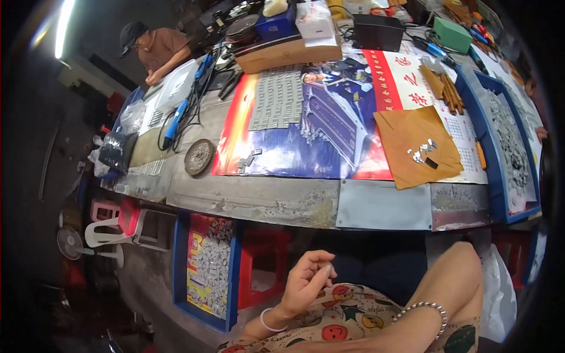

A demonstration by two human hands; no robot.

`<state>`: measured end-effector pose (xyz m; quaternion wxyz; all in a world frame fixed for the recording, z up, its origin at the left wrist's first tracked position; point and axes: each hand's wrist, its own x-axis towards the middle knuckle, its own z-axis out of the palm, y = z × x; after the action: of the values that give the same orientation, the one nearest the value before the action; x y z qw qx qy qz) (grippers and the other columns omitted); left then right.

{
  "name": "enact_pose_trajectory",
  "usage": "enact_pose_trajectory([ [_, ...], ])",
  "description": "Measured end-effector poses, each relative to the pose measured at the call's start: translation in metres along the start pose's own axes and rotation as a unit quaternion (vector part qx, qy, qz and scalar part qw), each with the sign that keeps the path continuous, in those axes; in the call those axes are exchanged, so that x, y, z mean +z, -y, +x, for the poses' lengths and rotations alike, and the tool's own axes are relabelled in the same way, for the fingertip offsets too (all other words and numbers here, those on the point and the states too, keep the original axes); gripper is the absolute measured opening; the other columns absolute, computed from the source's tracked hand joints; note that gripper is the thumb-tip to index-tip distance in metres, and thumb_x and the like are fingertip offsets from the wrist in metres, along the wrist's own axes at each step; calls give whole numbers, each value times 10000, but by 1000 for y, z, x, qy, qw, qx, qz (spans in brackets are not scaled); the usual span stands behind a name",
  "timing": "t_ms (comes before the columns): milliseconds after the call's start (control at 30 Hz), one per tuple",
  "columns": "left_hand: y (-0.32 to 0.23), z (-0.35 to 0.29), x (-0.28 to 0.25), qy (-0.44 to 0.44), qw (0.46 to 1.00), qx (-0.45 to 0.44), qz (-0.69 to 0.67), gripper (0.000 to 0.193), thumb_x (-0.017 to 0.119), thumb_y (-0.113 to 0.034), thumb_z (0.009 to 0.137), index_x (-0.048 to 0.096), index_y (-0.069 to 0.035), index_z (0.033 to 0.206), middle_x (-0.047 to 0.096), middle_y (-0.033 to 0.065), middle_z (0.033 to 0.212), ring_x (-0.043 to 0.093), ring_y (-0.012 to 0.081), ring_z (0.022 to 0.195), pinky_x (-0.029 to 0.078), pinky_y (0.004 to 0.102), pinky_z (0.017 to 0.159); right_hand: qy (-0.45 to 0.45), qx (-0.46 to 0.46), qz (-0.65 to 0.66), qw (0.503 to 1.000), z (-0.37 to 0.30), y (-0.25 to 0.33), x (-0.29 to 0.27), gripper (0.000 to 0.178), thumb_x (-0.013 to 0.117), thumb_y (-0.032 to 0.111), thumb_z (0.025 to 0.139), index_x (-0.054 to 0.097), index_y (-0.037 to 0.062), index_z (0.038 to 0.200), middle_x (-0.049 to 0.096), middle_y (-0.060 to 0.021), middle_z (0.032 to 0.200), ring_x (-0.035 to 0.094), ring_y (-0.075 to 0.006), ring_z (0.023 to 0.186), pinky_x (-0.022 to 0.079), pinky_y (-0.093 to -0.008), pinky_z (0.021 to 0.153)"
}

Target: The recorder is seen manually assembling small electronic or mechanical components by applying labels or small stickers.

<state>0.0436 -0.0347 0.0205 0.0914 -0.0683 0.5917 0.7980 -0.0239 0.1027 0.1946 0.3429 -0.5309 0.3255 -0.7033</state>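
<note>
My left hand, with a white bangle at its wrist, is raised over my patterned clothing, in front of the table edge. Its fingers curl in and the thumb lies against them. Whether anything is between them is hidden. My right forearm bends back from the elbow, a beaded bracelet round the wrist. Only part of my right hand shows at the lower edge; its fingers cannot be made out. On the table, a tan leather piece carries small shiny metal pieces.
A poster bears rows of small grey pieces. A round dish stands to its left. Blue trays of grey parts stand right and below left. Blue-handled tools trail cords. A person works at far left.
</note>
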Motion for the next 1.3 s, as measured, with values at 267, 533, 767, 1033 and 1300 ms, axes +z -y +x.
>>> enact_pose_trajectory([
  [267, -71, 73, -57, -152, 805, 315, 480, 256, 547, 53, 827, 603, 19, 1074, 644, 186, 1033, 642, 316, 947, 498, 352, 832, -305, 319, 145, 886, -100, -53, -40, 178, 473, 86, 972, 487, -2, 1127, 594, -115, 1052, 587, -162, 981, 487, -293, 862],
  [533, -81, 205, -145, -111, 487, 251, 829, 156, 574, -44, 773, 595, -54, 928, 648, 126, 935, 625, 274, 925, 447, 380, 841, -405, 351, 99, 838, -170, -106, -7, 173, 534, 83, 944, 548, -8, 1091, 610, -63, 978, 592, -113, 911, 494, -259, 803],
  [767, -81, 214, -150, -44, 364, 250, 896, 69, 560, -82, 765, 570, -82, 833, 616, 91, 781, 627, 241, 764, 472, 363, 709, -168, 43, -322, 931, -105, -28, 2, 177, 616, 66, 833, 620, 39, 1008, 635, -99, 910, 641, -258, 810, 509, -327, 689],
  [1033, -104, 150, -78, -112, 859, 254, 430, 207, 535, 16, 898, 609, 13, 1091, 632, 94, 913, 625, 155, 775, 509, 279, 718, -128, -138, -94, 978, -54, 9, -2, 304, 532, 227, 895, 580, -19, 1067, 617, -192, 925, 618, -343, 758, 504, -369, 662],
  [1300, -63, 51, 14, 41, 985, 60, 154, 342, 552, 72, 874, 513, 56, 1214, 650, 151, 1016, 630, 151, 805, 516, 261, 760, -49, -69, -346, 934, -52, -12, 1, 295, 562, 278, 869, 585, -4, 952, 630, -157, 871, 621, -311, 735, 500, -345, 619],
])
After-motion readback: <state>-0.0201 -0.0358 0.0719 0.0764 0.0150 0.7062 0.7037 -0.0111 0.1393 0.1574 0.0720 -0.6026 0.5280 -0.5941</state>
